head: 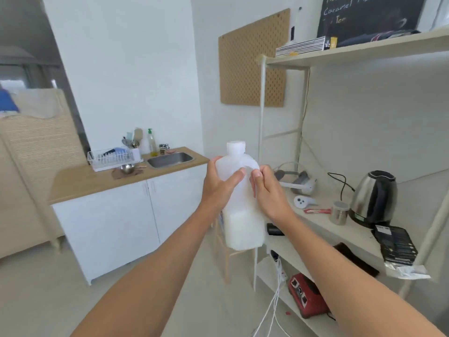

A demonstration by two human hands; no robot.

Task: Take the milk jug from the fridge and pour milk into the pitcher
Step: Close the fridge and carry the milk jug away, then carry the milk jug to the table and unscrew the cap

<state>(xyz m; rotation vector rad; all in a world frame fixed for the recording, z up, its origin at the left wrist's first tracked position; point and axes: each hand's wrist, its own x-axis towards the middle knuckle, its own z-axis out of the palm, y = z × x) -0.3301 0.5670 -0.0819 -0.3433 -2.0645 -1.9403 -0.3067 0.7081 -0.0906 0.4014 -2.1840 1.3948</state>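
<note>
I hold a translucent white milk jug (240,215) upright in the air in front of me, its white cap on and milk filling roughly its lower third. My left hand (220,183) wraps the jug's upper left side. My right hand (268,190) grips its upper right side, around the handle. A small steel pitcher (339,212) stands on the shelf to the right, beside the kettle. No fridge is in view.
A white shelf unit (315,227) on the right carries a steel kettle (375,198), a headset, a controller and a black bag. To the left is a wooden counter (97,181) with a sink, dish rack and bowl. Cables and a red device lie on the floor.
</note>
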